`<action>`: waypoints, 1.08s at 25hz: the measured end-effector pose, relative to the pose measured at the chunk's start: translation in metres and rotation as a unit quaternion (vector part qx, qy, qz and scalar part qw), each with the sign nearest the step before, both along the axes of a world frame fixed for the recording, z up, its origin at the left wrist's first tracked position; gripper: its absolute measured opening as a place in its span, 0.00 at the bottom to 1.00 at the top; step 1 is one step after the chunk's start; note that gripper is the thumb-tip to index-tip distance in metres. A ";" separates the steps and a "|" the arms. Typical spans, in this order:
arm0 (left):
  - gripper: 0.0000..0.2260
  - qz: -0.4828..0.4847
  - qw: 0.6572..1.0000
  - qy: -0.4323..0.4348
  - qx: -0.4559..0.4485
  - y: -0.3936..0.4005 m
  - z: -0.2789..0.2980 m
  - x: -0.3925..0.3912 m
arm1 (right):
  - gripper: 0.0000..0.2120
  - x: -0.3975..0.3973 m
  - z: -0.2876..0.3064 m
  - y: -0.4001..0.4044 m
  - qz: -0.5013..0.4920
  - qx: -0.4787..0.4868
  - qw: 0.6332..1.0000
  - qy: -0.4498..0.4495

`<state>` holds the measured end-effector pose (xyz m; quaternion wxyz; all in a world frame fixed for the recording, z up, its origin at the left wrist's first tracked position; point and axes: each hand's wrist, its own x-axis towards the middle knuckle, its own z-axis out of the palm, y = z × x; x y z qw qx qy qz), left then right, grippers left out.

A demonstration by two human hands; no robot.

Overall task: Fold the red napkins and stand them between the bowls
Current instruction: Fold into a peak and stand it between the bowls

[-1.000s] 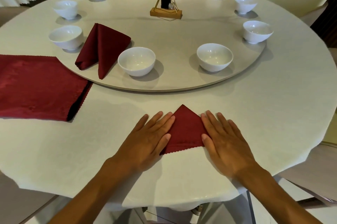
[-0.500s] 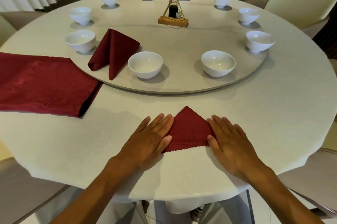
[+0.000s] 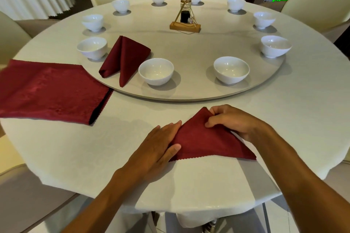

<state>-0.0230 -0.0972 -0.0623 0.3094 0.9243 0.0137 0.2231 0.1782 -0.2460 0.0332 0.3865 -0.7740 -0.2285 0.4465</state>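
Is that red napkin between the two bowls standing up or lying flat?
Standing: the folded napkin rises to a peak on the turntable.

Bare forearms, no sleeves, rings or watch.

Left hand [image 3: 161, 145] lies flat at 6 o'clock, fingers straight toward 1 o'clock; right hand [image 3: 233, 122] at 5 o'clock curls, fingertips pinching
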 end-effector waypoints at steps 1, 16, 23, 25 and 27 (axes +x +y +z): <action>0.23 0.027 0.996 -0.020 -0.084 -0.002 0.007 0.000 | 0.05 0.001 0.007 -0.005 -0.021 0.035 0.998 0.039; 0.27 0.245 0.949 0.183 -0.070 0.010 0.054 0.143 | 0.08 0.046 0.007 0.118 -0.291 0.142 0.886 -0.333; 0.18 0.249 0.962 0.068 -0.085 0.020 0.042 0.142 | 0.24 0.017 -0.028 0.076 -0.196 0.075 0.873 -0.440; 0.19 0.274 0.958 0.055 -0.064 0.016 0.041 0.140 | 0.21 0.009 -0.043 0.066 -0.140 -0.046 0.843 -0.517; 0.17 0.276 0.958 0.043 -0.060 0.013 0.042 0.143 | 0.18 0.010 -0.046 0.071 -0.130 -0.067 0.830 -0.538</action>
